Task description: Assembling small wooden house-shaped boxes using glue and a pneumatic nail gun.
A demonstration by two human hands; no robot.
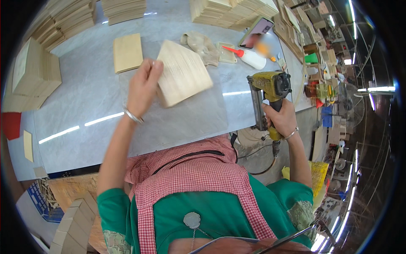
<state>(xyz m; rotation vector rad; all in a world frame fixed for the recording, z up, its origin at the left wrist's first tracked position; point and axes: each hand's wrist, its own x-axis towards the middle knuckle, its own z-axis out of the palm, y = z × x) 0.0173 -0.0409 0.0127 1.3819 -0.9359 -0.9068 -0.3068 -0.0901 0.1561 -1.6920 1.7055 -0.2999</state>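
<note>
My left hand [146, 82] pinches the left edge of a pale, house-shaped wooden panel [184, 74], tilted over the grey table. Motion slightly smears the panel, and what lies beneath it is hidden. My right hand [282, 118] is wrapped round the grip of a yellow and black nail gun [270, 84], held at the table's right front edge. An air hose [270, 165] hangs from the gun's lower end. Just beyond my left hand lies a rectangular wooden board [127, 53].
Stacks of wooden panels [36, 74] line the table's left and far sides. Behind my panel lie a crumpled cloth glove [201, 47], a small dish [227, 53], a white glue bottle [253, 59] with a red nozzle, and a phone [257, 33]. Wooden blocks [76, 220] stand at lower left.
</note>
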